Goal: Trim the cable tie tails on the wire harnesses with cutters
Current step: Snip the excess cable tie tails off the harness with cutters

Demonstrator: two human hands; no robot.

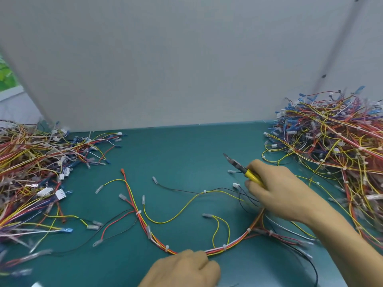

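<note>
My left hand (182, 268) gripped the harness (238, 240) at its low bend, trunk running 9 to 3. A tie (224, 247) sat just beside it at 2 o'clock. My right hand (277, 189), farther off, clutched the cutters (237, 165), tips toward 10.

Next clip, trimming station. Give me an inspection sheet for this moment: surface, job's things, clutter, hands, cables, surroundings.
Surface: teal mat, partly bare in the middle.
Job's things: one harness spread in a curve, white ties along it; yellow-handled cutters.
Clutter: left pile and right pile of harnesses.
Hands: left hand grips the harness trunk at the near edge; right hand holds the cutters, blades pointing away, on no tie.
Cables: nothing seen besides harness wires.
Surroundings: grey panel behind the mat; greenery far left.
</note>
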